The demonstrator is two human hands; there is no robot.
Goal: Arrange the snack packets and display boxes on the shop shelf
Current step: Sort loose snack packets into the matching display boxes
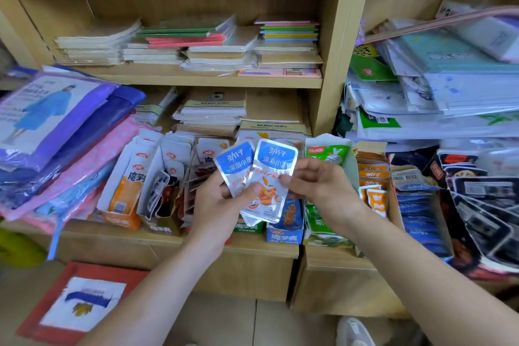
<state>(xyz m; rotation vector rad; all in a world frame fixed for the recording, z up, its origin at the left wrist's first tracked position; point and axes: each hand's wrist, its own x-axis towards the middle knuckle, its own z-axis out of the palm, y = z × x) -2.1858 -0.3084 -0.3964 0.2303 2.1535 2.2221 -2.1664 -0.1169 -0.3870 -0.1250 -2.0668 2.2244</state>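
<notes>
Two blue-and-silver snack packets [261, 174] are fanned out above the lowest shelf [112, 234]. My left hand [217, 199] grips their lower edges, thumb on the front one. My right hand [317, 182] pinches the right edge of the front packet. Below stand open display boxes: an orange-and-white box [126, 191], a blue box [285, 229], a green box [325, 216] and a box of orange packets [373, 174]. A box of dark blue packets [421, 216] sits further right.
Folded raincoat packs [56, 126] lie piled at the left. Notebook stacks [196, 42] fill the upper shelves. Plastic-wrapped goods [449, 87] crowd the right shelf. A red-framed mat [81, 303] lies on the floor, and a shoe [354, 331] shows at the bottom.
</notes>
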